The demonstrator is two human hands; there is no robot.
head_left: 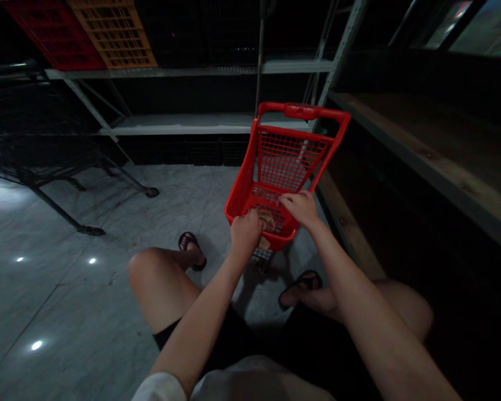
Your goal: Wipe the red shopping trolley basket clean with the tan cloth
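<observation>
The left hand (246, 231) is curled in a loose fist at the near rim of the basket, closed on a crumpled tan cloth (268, 219), soft and irregularly folded. The right hand (301, 207) arches over the basket's right side, fingers bent and drawn close together; whether anything is pinched between them I cannot tell. The cloth lies at the near end of the red shopping cart (239, 196), partly inside it and against the left hand's fingers.

The cart is smooth, glossy plastic with rounded edges, its floor and tall back panel (290, 159) moulded into an open square grid. A thick handle (303, 111) frames the top at the far end. Below, the person's bare legs straddle the near end, feet in dark sandals (191, 250) on a grey floor (121, 301) with a dull sheen, thin straight joints and small bright reflections.

To the right runs a long ledge (434, 161) with a rough, wood-like edge. Beyond the cart, pale metal shelving (179, 123) with perforated uprights carries a red crate (58, 36) and a yellow-orange crate (114, 33), both with latticed plastic sides.
</observation>
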